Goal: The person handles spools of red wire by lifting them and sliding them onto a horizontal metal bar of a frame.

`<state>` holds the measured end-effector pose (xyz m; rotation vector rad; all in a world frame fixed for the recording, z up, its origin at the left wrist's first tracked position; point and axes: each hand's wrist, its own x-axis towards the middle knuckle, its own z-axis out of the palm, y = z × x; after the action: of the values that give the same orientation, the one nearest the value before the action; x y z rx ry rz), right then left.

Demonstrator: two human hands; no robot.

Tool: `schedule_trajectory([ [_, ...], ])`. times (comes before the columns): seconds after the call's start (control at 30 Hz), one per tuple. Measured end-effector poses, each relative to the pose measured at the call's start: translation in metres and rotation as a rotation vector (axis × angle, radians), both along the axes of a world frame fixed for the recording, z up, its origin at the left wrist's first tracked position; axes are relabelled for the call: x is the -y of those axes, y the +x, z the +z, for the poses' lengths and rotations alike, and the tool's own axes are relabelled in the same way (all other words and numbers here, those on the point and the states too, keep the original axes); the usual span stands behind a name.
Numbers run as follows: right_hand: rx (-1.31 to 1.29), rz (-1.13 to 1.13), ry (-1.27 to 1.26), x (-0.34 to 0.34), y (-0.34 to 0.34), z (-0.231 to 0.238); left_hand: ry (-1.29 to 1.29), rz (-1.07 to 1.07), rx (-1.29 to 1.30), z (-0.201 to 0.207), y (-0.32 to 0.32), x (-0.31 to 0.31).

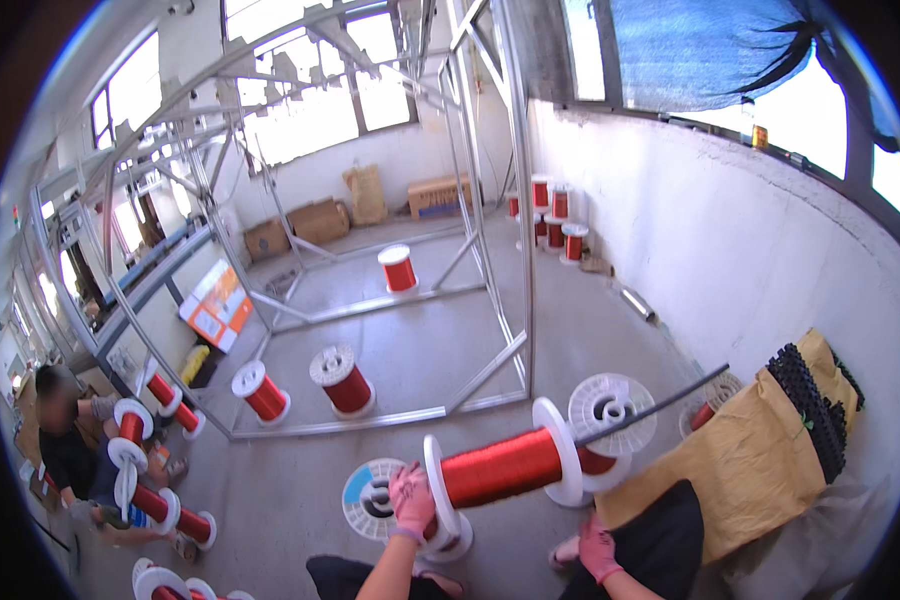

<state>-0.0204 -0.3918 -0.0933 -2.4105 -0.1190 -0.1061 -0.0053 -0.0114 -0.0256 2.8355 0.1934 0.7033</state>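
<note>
A large spool of red wire with white flanges lies sideways in front of me. From its right flange a dark rod sticks out, up and to the right. My left hand, in a pink glove, has its fingers curled at the left flange; the rod's left end does not show. Below and around it stand upright spools, one with a white and blue top and one with a white top. My right hand, also gloved in pink, rests by my dark-clad right leg with nothing seen in it.
Ahead rises a metal frame, with red wire spools on the floor inside it. Yellow-brown sacking and black ribbed material lie at right. On the left a person sits among spools. Other spools stack along the wall.
</note>
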Motion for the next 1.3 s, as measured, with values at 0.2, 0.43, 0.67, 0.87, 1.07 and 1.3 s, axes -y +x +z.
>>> schedule_trajectory([
  [0.2,0.544,0.120,0.365,-0.080,0.090,0.184,0.080,-0.015,0.022,0.014,-0.002,-0.016],
  [0.43,-0.038,0.040,0.148,-0.021,0.011,0.033,0.030,0.065,-0.063,-0.001,0.003,-0.016],
  [0.67,0.544,0.137,0.186,-0.087,0.099,0.176,0.064,-0.019,-0.022,0.013,-0.005,-0.011],
  [0.87,0.406,0.058,0.432,-0.073,0.055,0.115,0.057,-0.019,0.031,0.007,-0.001,-0.009],
  [1.07,0.393,0.083,0.392,-0.076,0.062,0.124,0.051,-0.029,0.073,-0.006,0.000,-0.019],
  [1.3,0.181,0.060,0.176,-0.045,0.040,0.049,0.056,-0.016,0.033,0.003,-0.001,-0.014],
])
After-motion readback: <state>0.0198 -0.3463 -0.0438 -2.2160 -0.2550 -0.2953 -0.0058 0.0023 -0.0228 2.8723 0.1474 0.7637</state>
